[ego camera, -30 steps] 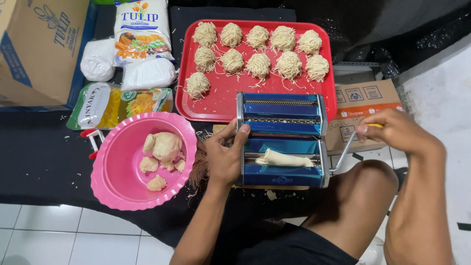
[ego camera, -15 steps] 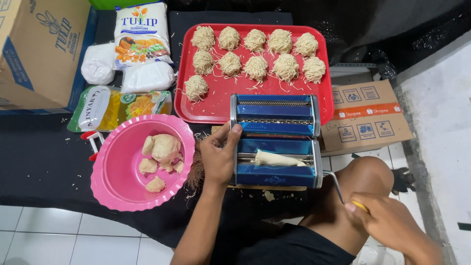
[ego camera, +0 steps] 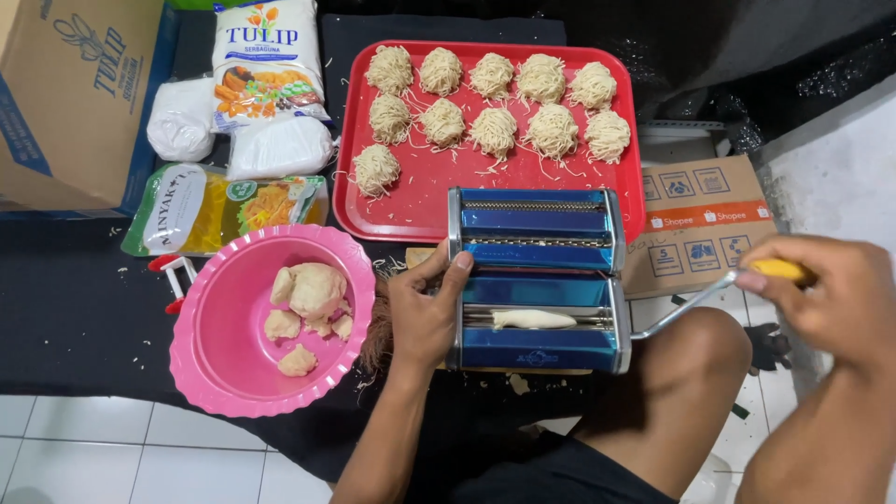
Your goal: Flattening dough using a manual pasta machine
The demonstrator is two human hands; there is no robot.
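Observation:
A blue and chrome pasta machine [ego camera: 537, 278] stands on a black cloth in front of me. My left hand [ego camera: 425, 313] presses against its left side, thumb on the top edge. A short strip of pale dough [ego camera: 532, 319] lies in the roller slot. My right hand [ego camera: 826, 291] is shut on the yellow grip of the metal crank handle [ego camera: 695, 301], which sticks out of the machine's right side above my bare knee [ego camera: 695, 373]. A pink bowl [ego camera: 219, 359] with several dough lumps [ego camera: 313, 299] sits just left of my left hand.
A red tray [ego camera: 420, 196] behind the machine holds several noodle nests. At the back left lie a flour bag [ego camera: 266, 61], two white bags, an oil pouch [ego camera: 224, 210] and a cardboard box [ego camera: 70, 98]. A flattened carton [ego camera: 705, 219] lies at the right.
My right hand has swung the crank from low beside my knee up to the right again. The dough strip in the slot has grown shorter. My left hand has stayed on the machine.

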